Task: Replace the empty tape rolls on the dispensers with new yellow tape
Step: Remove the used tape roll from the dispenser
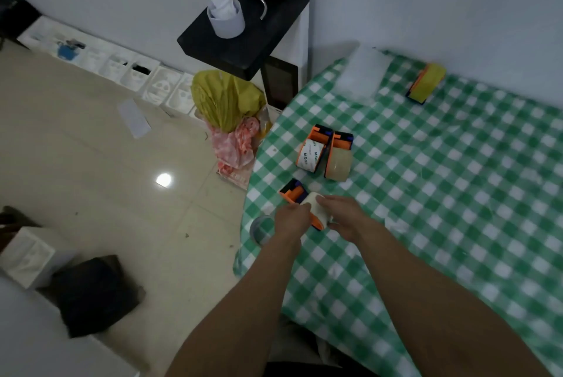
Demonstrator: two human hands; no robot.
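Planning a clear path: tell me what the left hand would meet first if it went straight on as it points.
The left hand already holds the orange dispenser. Past that, it would probably meet the dispenser with the white printed roll, though depth is unclear.

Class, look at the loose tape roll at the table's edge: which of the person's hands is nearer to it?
Left. The left hand is right beside the tape roll. The right hand is farther off, on the other side of the dispenser that both hands hold.
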